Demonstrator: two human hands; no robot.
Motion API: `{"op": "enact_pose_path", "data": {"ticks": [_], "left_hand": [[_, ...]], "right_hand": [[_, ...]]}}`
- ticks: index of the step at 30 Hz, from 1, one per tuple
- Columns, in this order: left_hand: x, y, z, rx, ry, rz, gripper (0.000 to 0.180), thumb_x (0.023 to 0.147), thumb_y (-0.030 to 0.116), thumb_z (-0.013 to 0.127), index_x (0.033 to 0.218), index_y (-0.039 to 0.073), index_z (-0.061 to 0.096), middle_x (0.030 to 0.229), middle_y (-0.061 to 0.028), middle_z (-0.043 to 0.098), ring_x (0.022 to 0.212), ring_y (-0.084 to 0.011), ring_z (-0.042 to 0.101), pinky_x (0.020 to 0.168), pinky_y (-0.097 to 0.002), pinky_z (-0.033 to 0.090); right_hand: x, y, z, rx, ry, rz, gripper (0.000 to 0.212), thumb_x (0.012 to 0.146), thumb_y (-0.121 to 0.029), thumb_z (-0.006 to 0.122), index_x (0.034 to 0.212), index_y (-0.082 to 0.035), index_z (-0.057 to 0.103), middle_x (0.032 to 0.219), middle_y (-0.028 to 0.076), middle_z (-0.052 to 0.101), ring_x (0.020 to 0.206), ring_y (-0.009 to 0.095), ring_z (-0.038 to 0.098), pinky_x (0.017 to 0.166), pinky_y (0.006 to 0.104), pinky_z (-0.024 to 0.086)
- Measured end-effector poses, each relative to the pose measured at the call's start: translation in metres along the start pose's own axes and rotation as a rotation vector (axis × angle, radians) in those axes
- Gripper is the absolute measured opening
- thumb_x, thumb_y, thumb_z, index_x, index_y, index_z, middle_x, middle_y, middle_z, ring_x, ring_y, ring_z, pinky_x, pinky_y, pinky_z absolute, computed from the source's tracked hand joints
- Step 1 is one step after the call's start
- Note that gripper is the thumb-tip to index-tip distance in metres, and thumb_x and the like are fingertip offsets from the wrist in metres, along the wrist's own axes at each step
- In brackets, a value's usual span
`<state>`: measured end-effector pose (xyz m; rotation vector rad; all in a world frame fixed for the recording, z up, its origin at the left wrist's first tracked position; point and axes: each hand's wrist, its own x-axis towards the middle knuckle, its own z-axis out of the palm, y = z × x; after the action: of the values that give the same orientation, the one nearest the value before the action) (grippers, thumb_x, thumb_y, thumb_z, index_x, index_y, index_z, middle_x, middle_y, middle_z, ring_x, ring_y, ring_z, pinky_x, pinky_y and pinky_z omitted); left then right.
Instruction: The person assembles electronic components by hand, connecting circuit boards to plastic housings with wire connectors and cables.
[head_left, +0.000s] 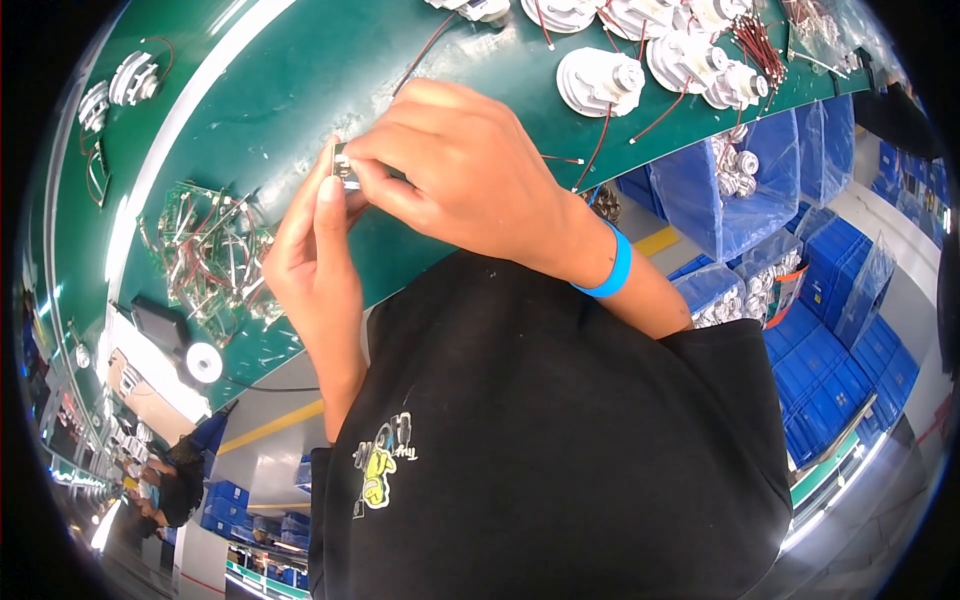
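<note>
In front of me, my left hand [318, 240] holds a small circuit board [343, 172] upright between thumb and fingers. My right hand [455, 165], with a blue wristband, is closed in a pinch at the board's upper part. A thin red-and-black wire [428, 52] runs from a white round housing [478, 8] at the top down to the right hand's fingers. The wire's end is hidden by the fingers, and a small white piece shows at the board beside the fingertips.
Left on the green table [250, 120] lies a heap of circuit boards with wires [215, 255]. Several white round housings [600, 82] with leads stand at the upper right, near a wire bundle [757, 45]. Blue bins [700, 190] with plastic liners stand right of the table.
</note>
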<state>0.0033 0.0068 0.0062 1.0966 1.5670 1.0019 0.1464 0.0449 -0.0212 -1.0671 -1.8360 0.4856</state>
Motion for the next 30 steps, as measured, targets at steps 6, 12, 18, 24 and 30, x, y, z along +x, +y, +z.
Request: {"op": "enact_pose_path", "data": {"ticks": [6,12,18,24,30], "left_hand": [[0.001,-0.003,-0.002,-0.054,0.01,-0.016,0.031,0.099,0.017,0.052,0.123,-0.001,0.06,0.112,-0.0107,0.065,0.093,-0.0122,0.063,0.079,-0.027,0.055],[0.001,-0.007,0.004,0.046,0.012,0.098,0.03,0.099,0.013,0.051,0.123,-0.003,0.06,0.113,-0.012,0.065,0.095,-0.0137,0.063,0.081,-0.0277,0.055],[0.002,-0.003,0.005,0.189,0.027,0.206,0.028,0.096,0.003,0.052,0.121,-0.006,0.06,0.11,-0.0147,0.065,0.086,-0.0141,0.063,0.077,-0.0263,0.051],[-0.002,-0.004,0.01,0.184,0.04,0.196,0.028,0.096,0.003,0.052,0.121,-0.006,0.06,0.11,-0.0138,0.065,0.086,-0.0137,0.062,0.075,-0.0259,0.052],[0.005,-0.013,0.006,-0.016,0.051,-0.023,0.03,0.098,0.009,0.05,0.123,-0.004,0.058,0.111,-0.0178,0.064,0.078,-0.0145,0.065,0.068,-0.0268,0.057]], "right_hand": [[-0.002,-0.002,0.004,0.009,0.028,0.056,0.013,0.075,-0.014,0.066,0.068,-0.005,0.06,0.063,0.007,0.056,0.068,0.026,0.055,0.066,0.0371,0.044],[0.002,-0.002,-0.001,-0.013,-0.043,0.055,0.013,0.071,-0.012,0.066,0.065,-0.004,0.058,0.063,0.007,0.057,0.067,0.025,0.055,0.065,0.0364,0.043],[0.008,-0.001,-0.008,-0.048,-0.139,-0.025,0.011,0.069,-0.01,0.07,0.072,-0.004,0.062,0.066,0.007,0.057,0.068,0.026,0.055,0.063,0.0368,0.045],[-0.002,-0.002,0.004,-0.08,-0.011,-0.063,0.017,0.064,-0.013,0.071,0.07,-0.003,0.059,0.064,0.007,0.053,0.066,0.024,0.054,0.061,0.036,0.044],[0.0,0.003,-0.012,-0.069,-0.138,-0.001,0.017,0.072,-0.012,0.071,0.084,-0.002,0.064,0.079,0.009,0.062,0.076,0.025,0.06,0.07,0.0348,0.049]]}}
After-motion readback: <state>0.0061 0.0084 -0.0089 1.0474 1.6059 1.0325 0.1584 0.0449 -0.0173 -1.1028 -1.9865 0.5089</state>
